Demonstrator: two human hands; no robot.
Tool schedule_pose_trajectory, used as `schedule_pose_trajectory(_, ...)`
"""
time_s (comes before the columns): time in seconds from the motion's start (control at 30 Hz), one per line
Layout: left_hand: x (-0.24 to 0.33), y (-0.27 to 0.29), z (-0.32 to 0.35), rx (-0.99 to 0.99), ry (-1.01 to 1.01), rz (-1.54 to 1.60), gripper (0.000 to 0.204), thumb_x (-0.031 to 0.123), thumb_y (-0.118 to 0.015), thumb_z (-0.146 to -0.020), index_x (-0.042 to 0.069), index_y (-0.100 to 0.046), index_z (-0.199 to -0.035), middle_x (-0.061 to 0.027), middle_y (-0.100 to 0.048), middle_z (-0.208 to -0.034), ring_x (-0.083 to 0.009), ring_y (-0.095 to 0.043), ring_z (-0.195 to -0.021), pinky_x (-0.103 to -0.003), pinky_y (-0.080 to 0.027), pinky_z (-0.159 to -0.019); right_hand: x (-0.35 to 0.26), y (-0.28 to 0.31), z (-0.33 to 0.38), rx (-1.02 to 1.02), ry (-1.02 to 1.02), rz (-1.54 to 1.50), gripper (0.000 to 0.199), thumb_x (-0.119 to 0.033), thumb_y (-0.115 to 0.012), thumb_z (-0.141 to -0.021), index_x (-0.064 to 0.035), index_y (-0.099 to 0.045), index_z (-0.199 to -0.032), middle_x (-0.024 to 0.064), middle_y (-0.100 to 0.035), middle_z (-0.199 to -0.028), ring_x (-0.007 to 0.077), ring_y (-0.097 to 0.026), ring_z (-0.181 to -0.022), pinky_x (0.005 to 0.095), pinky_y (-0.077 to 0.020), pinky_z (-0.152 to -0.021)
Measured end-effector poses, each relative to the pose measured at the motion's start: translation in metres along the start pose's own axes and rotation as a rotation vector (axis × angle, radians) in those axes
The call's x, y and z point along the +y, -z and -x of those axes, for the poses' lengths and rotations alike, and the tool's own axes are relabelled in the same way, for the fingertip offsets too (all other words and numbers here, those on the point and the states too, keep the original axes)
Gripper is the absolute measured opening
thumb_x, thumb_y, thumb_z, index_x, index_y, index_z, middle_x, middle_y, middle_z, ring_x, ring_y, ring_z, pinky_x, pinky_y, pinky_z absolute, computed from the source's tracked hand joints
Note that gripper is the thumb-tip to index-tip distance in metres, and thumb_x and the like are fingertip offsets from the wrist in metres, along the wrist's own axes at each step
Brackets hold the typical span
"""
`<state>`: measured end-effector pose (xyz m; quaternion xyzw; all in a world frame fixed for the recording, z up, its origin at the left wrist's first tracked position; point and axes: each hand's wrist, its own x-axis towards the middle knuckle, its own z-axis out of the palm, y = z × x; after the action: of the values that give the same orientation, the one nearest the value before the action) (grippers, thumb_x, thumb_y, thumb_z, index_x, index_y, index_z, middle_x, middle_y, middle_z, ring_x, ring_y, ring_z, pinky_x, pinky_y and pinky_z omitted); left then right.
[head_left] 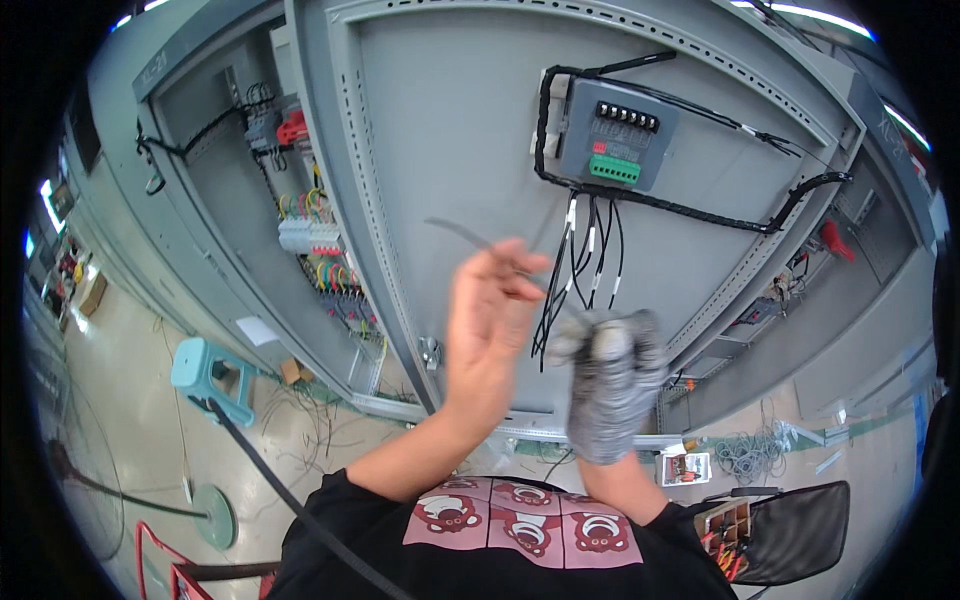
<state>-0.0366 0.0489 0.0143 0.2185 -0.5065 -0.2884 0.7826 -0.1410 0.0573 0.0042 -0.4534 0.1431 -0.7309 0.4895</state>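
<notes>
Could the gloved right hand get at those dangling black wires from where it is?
Probably yes. The right hand is raised just below the loose ends of the black wires hanging from the grey module on the cabinet door, and nothing sits between them.

Grey cabinet door [470,130]; black wires [590,260]; green terminal strip [614,169]; grey knit glove [610,385] lower centre; turquoise stool [205,372] lower left; thin grey cable tie [470,238].
</notes>
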Motion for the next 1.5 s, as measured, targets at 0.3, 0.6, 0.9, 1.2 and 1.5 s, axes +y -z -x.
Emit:
schedule_pose_trajectory(0.3, 0.021, 0.078, -0.098, -0.328, 0.163, -0.646, 0.023, 0.022, -0.048, -0.103, 0.001, -0.058, -0.101, -0.0052, -0.061, -0.071, -0.0136, -0.059, -0.062, -0.032, -0.046, -0.057, 0.046, -0.009, -0.025, -0.173, 0.234, 0.406, 0.02, -0.014, -0.066, -0.095, -0.0044, -0.061, -0.111, 0.0092, -0.07, -0.097, 0.0153, -0.067, -0.085, 0.0296, -0.0543, -0.08)
schedule_pose_trajectory(0.6, 0.012, 0.107, -0.141, -0.478, -0.332, -1.213, 0.01, 0.013, -0.059, -0.093, 0.005, -0.052, -0.091, -0.0142, -0.056, -0.06, -0.0365, -0.057, -0.055, -0.043, -0.044, -0.051, 0.011, 0.004, -0.064, 0.139, 0.621, 0.651, 0.022, -0.017, -0.062, -0.097, -0.0005, -0.06, -0.111, 0.0132, -0.069, -0.087, 0.0181, -0.068, -0.071, 0.0287, -0.0566, -0.066)
schedule_pose_trajectory(0.9, 0.016, 0.107, -0.155, -0.523, -0.359, -1.162, 0.01, 0.01, -0.06, -0.092, 0.004, -0.054, -0.087, -0.016, -0.054, -0.06, -0.0368, -0.056, -0.056, -0.041, -0.043, -0.052, 0.0, 0.004, -0.067, 0.154, 0.711, 0.717, 0.023, -0.018, -0.061, -0.097, 0.0008, -0.06, -0.11, 0.0144, -0.069, -0.087, 0.02, -0.067, -0.072, 0.0307, -0.0564, -0.068)
schedule_pose_trajectory(1.2, 0.021, 0.105, -0.154, -0.562, -0.33, -1.189, 0.011, 0.011, -0.059, -0.093, 0.003, -0.053, -0.088, -0.0162, -0.055, -0.061, -0.0377, -0.057, -0.057, -0.044, -0.043, -0.053, 0.002, 0.004, -0.069, 0.095, 0.721, 0.733, 0.02, -0.014, -0.062, -0.096, 0.0006, -0.06, -0.11, 0.0153, -0.069, -0.089, 0.0208, -0.068, -0.073, 0.0311, -0.0567, -0.068)
schedule_pose_trajectory(1.5, 0.02, 0.092, -0.16, -0.651, -0.404, -1.314, 0.012, 0.014, -0.057, -0.093, 0.005, -0.052, -0.088, -0.0147, -0.058, -0.062, -0.0378, -0.058, -0.059, -0.047, -0.044, -0.054, -0.007, 0.006, -0.068, 0.018, 0.777, 0.765, 0.018, -0.009, -0.061, -0.096, 0.0011, -0.06, -0.111, 0.016, -0.07, -0.089, 0.0206, -0.068, -0.074, 0.0323, -0.0572, -0.07)
